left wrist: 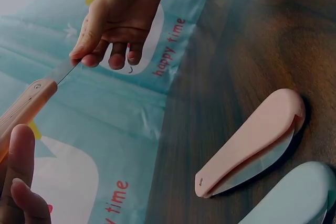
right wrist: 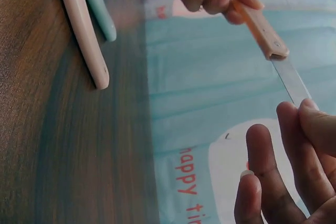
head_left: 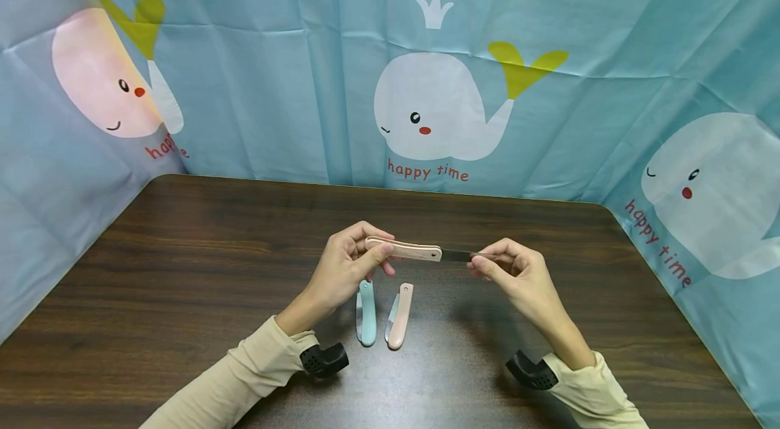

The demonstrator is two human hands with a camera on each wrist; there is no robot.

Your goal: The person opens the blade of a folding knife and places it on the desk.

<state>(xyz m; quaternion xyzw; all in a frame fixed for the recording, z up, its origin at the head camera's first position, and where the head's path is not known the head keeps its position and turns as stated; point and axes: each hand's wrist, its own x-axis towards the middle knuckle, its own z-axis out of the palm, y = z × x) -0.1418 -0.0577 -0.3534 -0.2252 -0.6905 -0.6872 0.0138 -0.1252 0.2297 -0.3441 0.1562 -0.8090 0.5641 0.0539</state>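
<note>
Above the table, a folding knife with a pale wood-look handle [head_left: 414, 251] is held level, its blade [head_left: 456, 256] swung out to the right. My left hand [head_left: 349, 263] grips the handle's far end between thumb and fingers. At the other end my right hand [head_left: 518, 273] pinches the blade near its tip with thumb and forefinger, covering the tip. In the right wrist view the blade [right wrist: 291, 81] runs straight out of the handle [right wrist: 268, 38]. Below the left hand lie a mint-green folding knife [head_left: 368, 317] and a pink folding knife [head_left: 400, 319], side by side, blades partly showing.
The dark wood-grain table [head_left: 201, 280] has rounded far corners. A light blue curtain [head_left: 262, 97] with whale prints hangs around its back and sides. Black wrist cameras [head_left: 325, 360] sit at both beige sleeves [head_left: 244, 371].
</note>
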